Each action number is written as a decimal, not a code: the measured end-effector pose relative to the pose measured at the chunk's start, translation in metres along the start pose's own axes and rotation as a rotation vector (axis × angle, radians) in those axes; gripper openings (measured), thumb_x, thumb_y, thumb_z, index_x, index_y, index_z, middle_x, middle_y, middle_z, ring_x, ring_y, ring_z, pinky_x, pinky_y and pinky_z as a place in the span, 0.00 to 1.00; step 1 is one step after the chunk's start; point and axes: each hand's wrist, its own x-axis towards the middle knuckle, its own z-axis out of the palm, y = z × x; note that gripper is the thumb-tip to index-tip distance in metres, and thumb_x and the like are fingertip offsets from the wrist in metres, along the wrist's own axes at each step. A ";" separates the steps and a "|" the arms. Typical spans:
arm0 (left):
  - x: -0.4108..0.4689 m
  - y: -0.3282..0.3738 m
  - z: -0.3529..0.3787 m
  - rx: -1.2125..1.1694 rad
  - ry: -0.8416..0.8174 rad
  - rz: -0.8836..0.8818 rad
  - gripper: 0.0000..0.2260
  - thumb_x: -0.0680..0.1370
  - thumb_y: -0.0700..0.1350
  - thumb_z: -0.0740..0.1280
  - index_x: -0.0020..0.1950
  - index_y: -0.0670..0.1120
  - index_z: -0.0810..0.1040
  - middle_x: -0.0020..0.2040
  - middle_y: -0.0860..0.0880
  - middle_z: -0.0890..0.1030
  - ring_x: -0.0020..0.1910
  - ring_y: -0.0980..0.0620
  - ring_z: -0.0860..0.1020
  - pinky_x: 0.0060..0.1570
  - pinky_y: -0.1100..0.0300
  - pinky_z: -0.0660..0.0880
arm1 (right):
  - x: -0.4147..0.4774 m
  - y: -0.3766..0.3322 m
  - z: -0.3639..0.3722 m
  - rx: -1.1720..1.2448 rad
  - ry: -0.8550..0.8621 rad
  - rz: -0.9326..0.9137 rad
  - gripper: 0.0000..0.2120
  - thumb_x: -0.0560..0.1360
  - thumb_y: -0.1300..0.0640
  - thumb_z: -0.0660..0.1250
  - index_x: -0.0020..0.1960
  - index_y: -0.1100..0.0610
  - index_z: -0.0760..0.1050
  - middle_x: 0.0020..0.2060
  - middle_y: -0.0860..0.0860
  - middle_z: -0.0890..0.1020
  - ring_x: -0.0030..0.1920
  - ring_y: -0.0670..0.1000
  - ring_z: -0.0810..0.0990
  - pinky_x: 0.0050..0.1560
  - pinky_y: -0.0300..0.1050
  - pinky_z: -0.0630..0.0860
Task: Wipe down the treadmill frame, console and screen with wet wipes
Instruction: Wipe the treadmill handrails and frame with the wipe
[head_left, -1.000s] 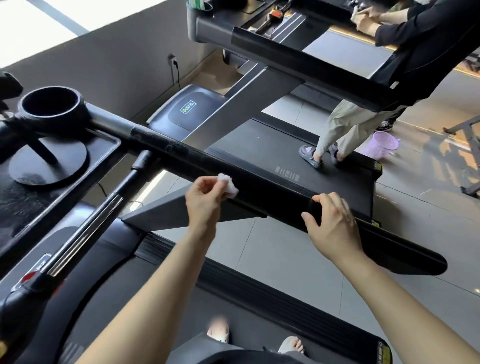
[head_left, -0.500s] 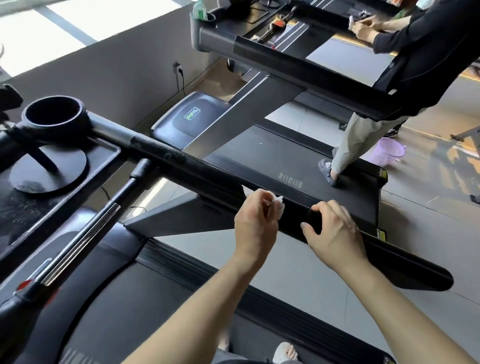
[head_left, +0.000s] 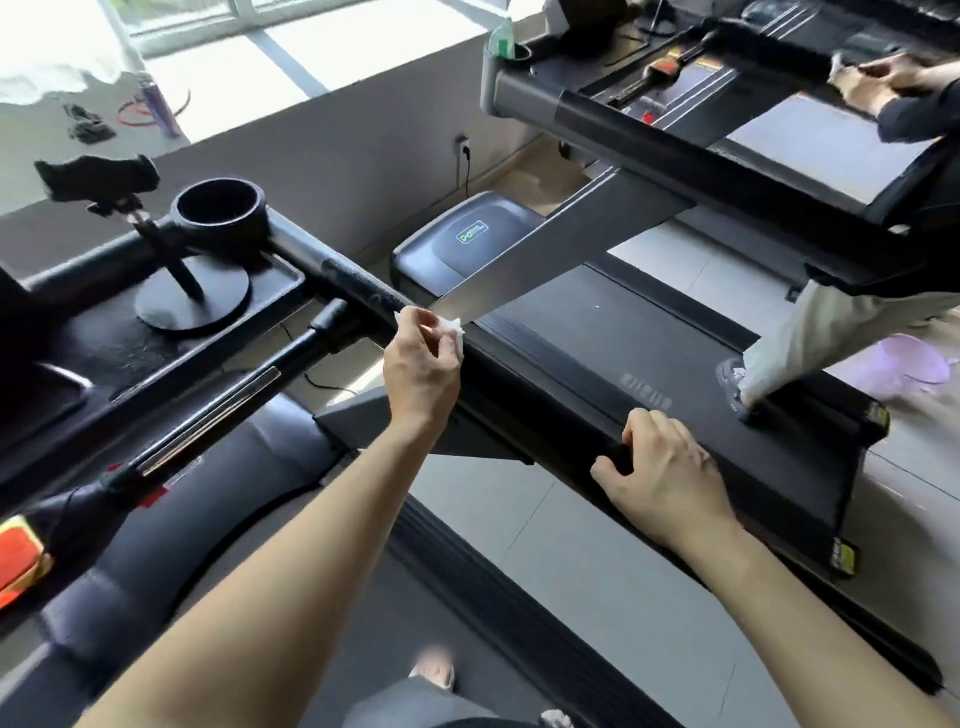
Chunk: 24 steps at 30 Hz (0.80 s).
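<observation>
The left hand (head_left: 421, 366) pinches a white wipe (head_left: 451, 327) against the black rail (head_left: 540, 395). The right hand (head_left: 662, 475) holds the same rail farther along. Another person (head_left: 810, 332) stands on the next treadmill (head_left: 623, 332), near a purple bucket (head_left: 909, 364).

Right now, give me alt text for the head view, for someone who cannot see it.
The left hand pinches a white wet wipe against the treadmill's black handrail, while the right hand grips the rail farther along. A second person stands on the next treadmill.

Your left hand (head_left: 423, 371) has drawn the wet wipe (head_left: 451, 327) back up the handrail (head_left: 545, 397), away from your right hand (head_left: 662, 467).
</observation>
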 end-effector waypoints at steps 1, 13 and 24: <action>-0.011 0.004 0.004 0.007 0.001 0.012 0.04 0.79 0.45 0.69 0.51 0.47 0.75 0.44 0.49 0.82 0.43 0.48 0.80 0.48 0.55 0.76 | 0.000 0.002 -0.001 0.001 -0.012 -0.017 0.15 0.73 0.43 0.64 0.46 0.52 0.65 0.43 0.48 0.71 0.49 0.53 0.71 0.48 0.52 0.72; -0.043 0.020 0.020 0.095 0.071 0.035 0.07 0.81 0.47 0.69 0.47 0.45 0.76 0.43 0.49 0.83 0.44 0.47 0.80 0.46 0.61 0.69 | 0.004 0.030 0.010 0.012 0.036 -0.231 0.18 0.77 0.39 0.64 0.48 0.54 0.66 0.46 0.50 0.73 0.51 0.55 0.73 0.45 0.51 0.71; -0.104 0.031 0.046 0.017 0.026 0.076 0.07 0.81 0.47 0.68 0.46 0.45 0.76 0.42 0.51 0.84 0.41 0.48 0.83 0.58 0.73 0.69 | 0.000 0.042 0.022 0.048 0.180 -0.322 0.19 0.78 0.39 0.63 0.48 0.55 0.67 0.45 0.52 0.73 0.48 0.56 0.74 0.43 0.52 0.73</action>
